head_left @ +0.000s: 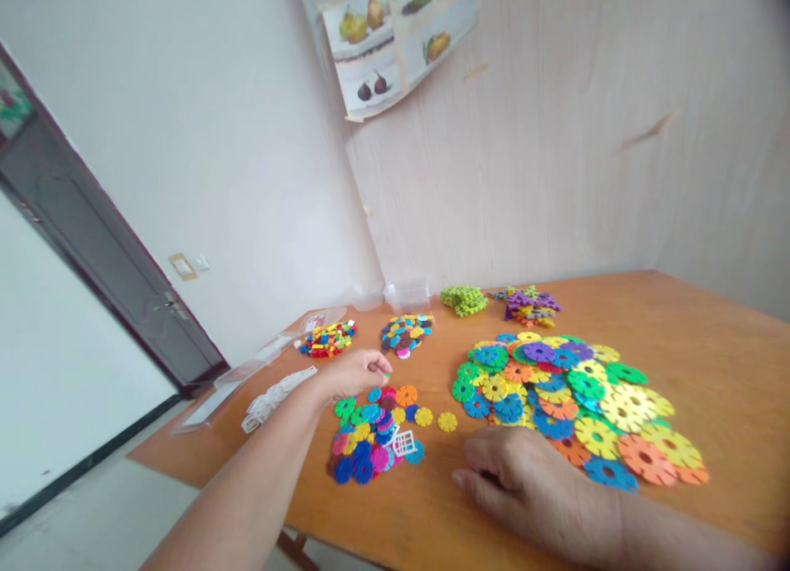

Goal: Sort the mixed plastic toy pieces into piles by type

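Note:
My left hand [361,372] reaches over a mixed pile of small notched plastic discs [363,460], its fingers pinched together. A tiny green piece [387,378] shows at its fingertips, too small to make out its kind. On that pile lies a white window-shaped lattice piece [405,443]. One yellow disc [448,422] sits apart, between the pile and my right hand. My right hand [524,480] rests on the table with its fingers curled in, and nothing shows in it. It is beside a big heap of larger notched discs [593,438].
Farther back on the wooden table [709,341] are small coloured bricks [327,339], another small-disc pile [407,332], green interlocking pieces [464,300] and purple, yellow and grey ones [531,305]. White lattice pieces [281,396] and clear plastic containers [407,294] stand at the left and back.

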Demonstrator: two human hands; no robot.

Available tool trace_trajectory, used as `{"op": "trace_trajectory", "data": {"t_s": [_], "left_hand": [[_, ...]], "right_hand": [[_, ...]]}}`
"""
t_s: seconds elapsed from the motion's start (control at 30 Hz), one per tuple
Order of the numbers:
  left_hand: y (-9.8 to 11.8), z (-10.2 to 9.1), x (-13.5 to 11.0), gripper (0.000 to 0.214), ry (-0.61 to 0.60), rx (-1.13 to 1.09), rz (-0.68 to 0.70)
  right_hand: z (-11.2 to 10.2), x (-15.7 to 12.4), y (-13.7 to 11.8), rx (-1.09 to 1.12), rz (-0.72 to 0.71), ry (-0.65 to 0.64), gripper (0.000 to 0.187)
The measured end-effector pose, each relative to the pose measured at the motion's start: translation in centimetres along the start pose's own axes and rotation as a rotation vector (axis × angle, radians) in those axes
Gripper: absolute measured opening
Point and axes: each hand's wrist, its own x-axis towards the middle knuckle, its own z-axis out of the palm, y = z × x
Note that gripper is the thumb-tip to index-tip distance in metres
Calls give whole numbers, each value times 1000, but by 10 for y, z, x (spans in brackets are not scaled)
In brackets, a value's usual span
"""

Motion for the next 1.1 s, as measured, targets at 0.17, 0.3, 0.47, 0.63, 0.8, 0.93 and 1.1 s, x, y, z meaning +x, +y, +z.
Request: {"op": "trace_trajectory", "data": {"t_s": [0.17, 0.3, 0.47, 0.63, 0.8, 0.93, 1.1], "left_hand": [[3, 12, -16, 32, -134, 13, -17], [0, 21, -17, 28, -137, -10, -15], [-6, 22, -14, 26, -94, 2, 2], [-4, 14, -10, 24, -60, -92, 0], [-8, 8, 8, 22, 111, -234, -57], [-11, 8, 34, 18, 301, -212, -165], [-15, 10, 63, 15, 424, -148, -204]], "right_hand": [[0, 0, -1, -15, -2, 3, 28], [0, 0, 0, -16, -1, 1, 28], [1, 1, 0, -20, -11, 14, 27], [4, 0, 2, -9, -11, 19, 28], [4, 0, 3, 13, 0, 24, 27], [3, 0, 2, 26, 1, 29, 24], [2, 1, 2, 31, 5, 26, 22]]}}
